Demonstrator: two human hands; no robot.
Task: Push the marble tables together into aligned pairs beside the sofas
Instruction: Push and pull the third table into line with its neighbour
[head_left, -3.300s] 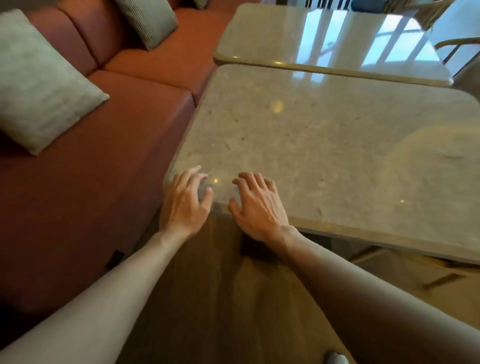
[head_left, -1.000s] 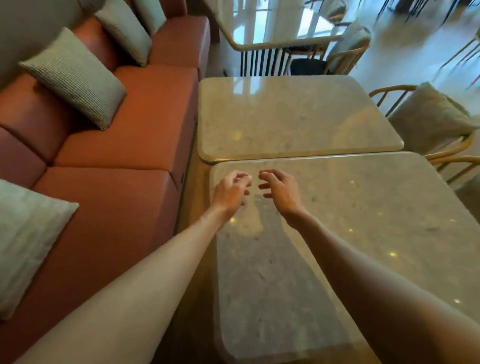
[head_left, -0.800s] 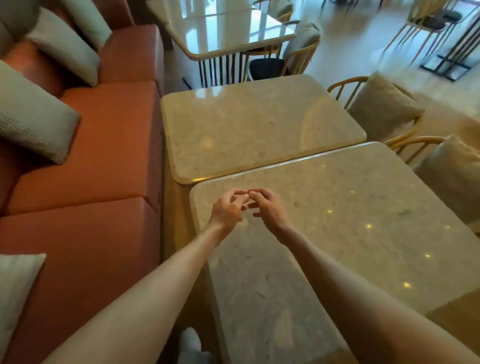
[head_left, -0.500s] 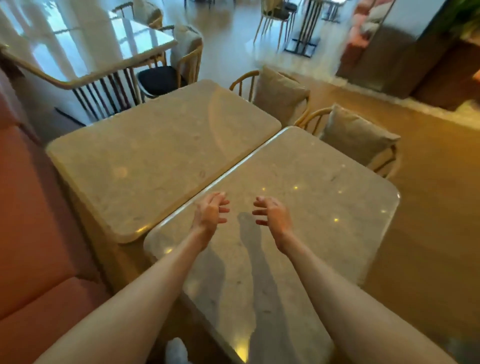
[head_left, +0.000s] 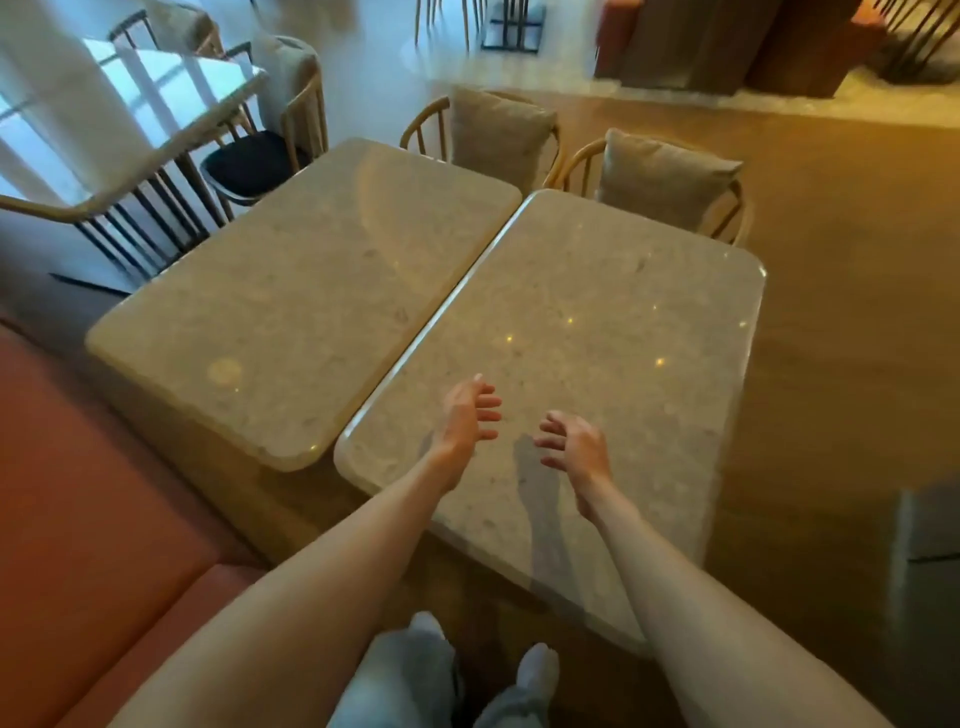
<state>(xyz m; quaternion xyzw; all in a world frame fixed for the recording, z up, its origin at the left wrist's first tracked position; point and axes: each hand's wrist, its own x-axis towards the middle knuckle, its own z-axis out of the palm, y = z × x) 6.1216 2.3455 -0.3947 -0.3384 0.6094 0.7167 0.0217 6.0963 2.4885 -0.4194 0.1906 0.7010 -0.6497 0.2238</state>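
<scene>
Both marble tables, the left table (head_left: 306, 291) and right table (head_left: 587, 374), sat edge to edge at frame centre beside the sofa (head_left: 78, 519), apparently paired. Left hand (head_left: 465, 415) and right hand (head_left: 571, 447) hovered above, fingers loosely spread, holding nothing.

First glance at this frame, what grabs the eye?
Two marble tables butted edge to edge: the left table and the right table, their near ends slightly staggered. Both hands hang open above the right one, left hand and right hand, holding nothing. A red sofa fills the lower left.
</scene>
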